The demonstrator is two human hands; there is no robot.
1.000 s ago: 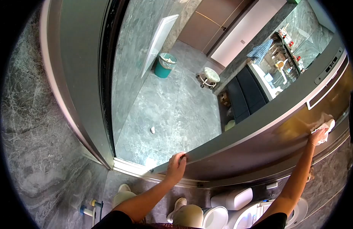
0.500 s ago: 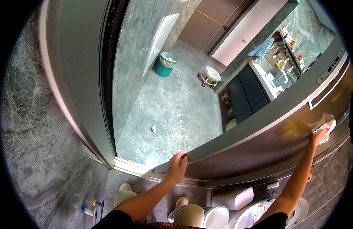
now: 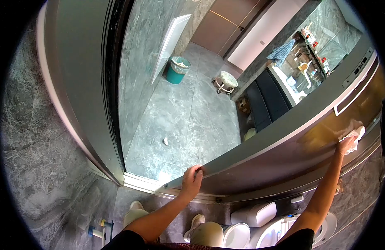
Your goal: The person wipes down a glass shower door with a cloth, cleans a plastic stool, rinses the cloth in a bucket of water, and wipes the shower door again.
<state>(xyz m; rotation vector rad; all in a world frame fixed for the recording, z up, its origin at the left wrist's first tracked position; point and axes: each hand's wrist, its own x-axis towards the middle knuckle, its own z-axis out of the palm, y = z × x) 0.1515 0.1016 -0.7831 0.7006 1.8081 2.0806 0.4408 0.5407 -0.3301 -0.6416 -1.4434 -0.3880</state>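
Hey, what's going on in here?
Someone's left grip is on the edge of an open door. Their right grip holds a crumpled white cloth, maybe a tissue, which looks pressed against the door's shiny brown face. Beyond the door, a teal bin and a wheeled stool stand on the grey floor.

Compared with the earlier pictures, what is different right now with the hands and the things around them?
Very little: the whole view has shifted slightly, so the background sits a bit further left. Nothing was visibly taken hold of or let go. The left hand stays on the edge of the door, the right hand stays with the white cloth against it, and the teal bin stands where it was.
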